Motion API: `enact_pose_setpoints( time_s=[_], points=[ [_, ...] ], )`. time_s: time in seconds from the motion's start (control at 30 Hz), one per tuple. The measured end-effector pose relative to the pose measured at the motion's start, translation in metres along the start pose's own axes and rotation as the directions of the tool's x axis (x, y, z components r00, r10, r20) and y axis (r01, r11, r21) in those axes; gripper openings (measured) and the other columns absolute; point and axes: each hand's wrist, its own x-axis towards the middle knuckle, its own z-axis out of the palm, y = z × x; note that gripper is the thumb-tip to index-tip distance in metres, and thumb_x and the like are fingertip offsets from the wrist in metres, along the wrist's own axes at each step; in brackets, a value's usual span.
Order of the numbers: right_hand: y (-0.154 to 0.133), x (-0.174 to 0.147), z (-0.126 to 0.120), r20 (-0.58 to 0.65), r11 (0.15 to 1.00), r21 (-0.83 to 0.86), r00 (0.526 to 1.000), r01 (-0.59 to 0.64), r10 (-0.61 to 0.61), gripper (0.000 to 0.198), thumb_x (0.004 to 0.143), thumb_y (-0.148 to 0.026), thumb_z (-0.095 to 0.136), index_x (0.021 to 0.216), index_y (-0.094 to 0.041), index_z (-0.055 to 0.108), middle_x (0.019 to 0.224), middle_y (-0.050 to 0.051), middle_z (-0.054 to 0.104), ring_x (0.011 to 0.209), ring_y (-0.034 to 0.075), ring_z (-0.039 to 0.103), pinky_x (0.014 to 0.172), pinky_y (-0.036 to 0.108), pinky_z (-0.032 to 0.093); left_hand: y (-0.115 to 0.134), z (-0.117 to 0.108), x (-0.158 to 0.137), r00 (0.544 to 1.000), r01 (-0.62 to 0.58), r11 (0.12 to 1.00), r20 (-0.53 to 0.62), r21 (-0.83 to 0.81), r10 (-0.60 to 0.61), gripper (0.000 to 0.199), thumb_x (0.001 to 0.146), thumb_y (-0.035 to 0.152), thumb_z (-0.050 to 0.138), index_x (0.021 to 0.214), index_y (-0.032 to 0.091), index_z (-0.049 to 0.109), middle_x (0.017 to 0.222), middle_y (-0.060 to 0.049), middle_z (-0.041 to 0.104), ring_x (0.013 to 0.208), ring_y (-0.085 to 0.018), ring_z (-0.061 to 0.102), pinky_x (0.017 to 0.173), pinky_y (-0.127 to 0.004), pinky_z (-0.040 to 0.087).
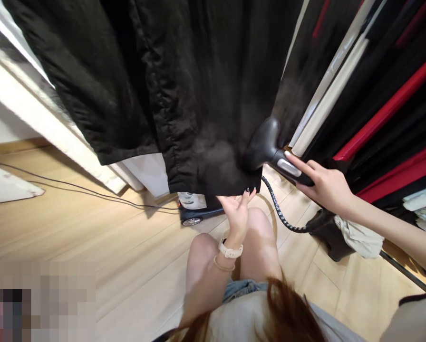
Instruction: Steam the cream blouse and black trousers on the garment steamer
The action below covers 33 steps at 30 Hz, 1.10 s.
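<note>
Black trousers (213, 109) hang in front of me, their two hems side by side and the cloth rumpled along a seam. My left hand (236, 213), with a pale watch on the wrist, pinches the bottom hem of the right-hand leg; part of its fingers is behind the cloth. My right hand (327, 187) is closed around the handle of a black garment steamer (266, 142). The steamer's head lies against the cloth near the hem's right corner, and steam drifts over the fabric. A braided hose (279, 211) hangs below the trousers.
The wheeled steamer base (193, 216) stands on the wooden floor (127, 256) behind the hem, with thin cables (91, 190) running left. Hanging clothes (391, 109) crowd the right side. A black stool-like object (330, 237) with a pale cloth (359, 237) is at lower right.
</note>
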Motion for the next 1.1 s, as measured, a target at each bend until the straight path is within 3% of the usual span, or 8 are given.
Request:
enact_pose_setpoints(
  time_s=[0.1,0.27,0.4,0.53,0.73,0.87,1.0,1.1],
  points=[
    [-0.003,-0.001,0.004,-0.065,0.997,0.02,0.995,-0.072,0.073,0.075,0.096,-0.038,0.05,0.163,-0.034,0.018,0.099,0.004,0.062,0.069,0.018,0.061,0.054,0.025,0.034,0.0,-0.001,0.001,1.0,-0.018,1.0,0.0,0.014,0.018,0.094,0.072,0.036,0.088,0.144,0.046,0.028,0.162,-0.01,0.032,0.128,-0.028,0.06,0.096,-0.053,0.061],
    [-0.012,-0.002,0.019,0.0,0.998,0.06,1.0,0.006,-0.006,0.077,0.096,-0.033,0.051,0.164,-0.035,0.016,0.101,0.004,0.063,0.071,0.018,0.064,0.054,0.024,0.038,-0.002,0.0,0.003,1.0,0.029,1.0,0.01,0.0,-0.029,0.098,0.07,0.032,0.09,0.144,0.048,0.028,0.162,-0.008,0.032,0.131,-0.029,0.058,0.095,-0.053,0.061],
    [-0.011,0.004,0.027,-0.13,0.973,0.167,0.975,-0.157,0.18,0.075,0.096,-0.035,0.051,0.164,-0.034,0.017,0.109,0.006,0.065,0.077,0.022,0.068,0.059,0.027,0.047,-0.005,0.002,0.008,1.0,-0.005,1.0,-0.013,-0.018,0.005,0.096,0.07,0.033,0.09,0.143,0.044,0.028,0.16,-0.011,0.033,0.126,-0.027,0.061,0.095,-0.053,0.061],
    [-0.025,-0.014,0.042,-0.196,0.892,0.403,0.932,-0.206,0.304,0.077,0.098,-0.035,0.051,0.164,-0.034,0.011,0.124,0.008,0.066,0.096,0.027,0.071,0.074,0.034,0.057,-0.012,0.008,0.01,0.999,0.01,0.999,-0.042,-0.045,-0.012,0.098,0.073,0.031,0.088,0.146,0.046,0.025,0.154,-0.01,0.043,0.114,-0.022,0.068,0.099,-0.052,0.059],
    [-0.08,-0.055,0.088,-0.119,0.721,0.625,0.876,-0.299,0.467,0.077,0.099,-0.038,0.054,0.163,-0.034,0.012,0.149,0.013,0.054,0.126,0.031,0.063,0.091,0.045,0.059,-0.02,0.013,0.004,0.993,0.112,0.992,-0.036,-0.064,-0.115,0.097,0.075,0.028,0.087,0.149,0.045,0.026,0.149,-0.009,0.05,0.112,-0.023,0.071,0.102,-0.048,0.058],
    [-0.104,-0.052,0.108,-0.087,0.612,0.713,0.822,-0.343,0.563,0.07,0.098,-0.041,0.054,0.16,-0.031,0.022,0.152,0.013,0.05,0.133,0.03,0.057,0.099,0.05,0.056,-0.02,0.011,0.0,0.972,0.234,0.969,0.018,-0.074,-0.233,0.106,0.077,0.029,0.087,0.155,0.039,0.016,0.134,-0.01,0.063,0.102,-0.023,0.075,0.107,-0.049,0.053],
    [-0.11,-0.039,0.119,-0.136,0.536,0.77,0.733,-0.345,0.667,0.069,0.093,-0.043,0.062,0.154,-0.022,0.038,0.145,0.015,0.058,0.124,0.031,0.064,0.094,0.045,0.058,-0.022,0.009,0.0,0.969,0.243,0.967,0.066,-0.073,-0.238,0.112,0.077,0.029,0.087,0.157,0.04,0.01,0.141,-0.012,0.059,0.103,-0.025,0.075,0.107,-0.049,0.053],
    [-0.107,-0.027,0.119,-0.142,0.516,0.797,0.733,-0.314,0.665,0.069,0.092,-0.044,0.062,0.154,-0.022,0.039,0.146,0.014,0.057,0.127,0.03,0.062,0.096,0.042,0.056,-0.024,0.009,0.0,0.965,0.245,0.967,0.108,-0.063,-0.238,0.109,0.077,0.029,0.086,0.157,0.038,0.012,0.143,-0.014,0.058,0.103,-0.025,0.075,0.105,-0.049,0.055]
  ],
)
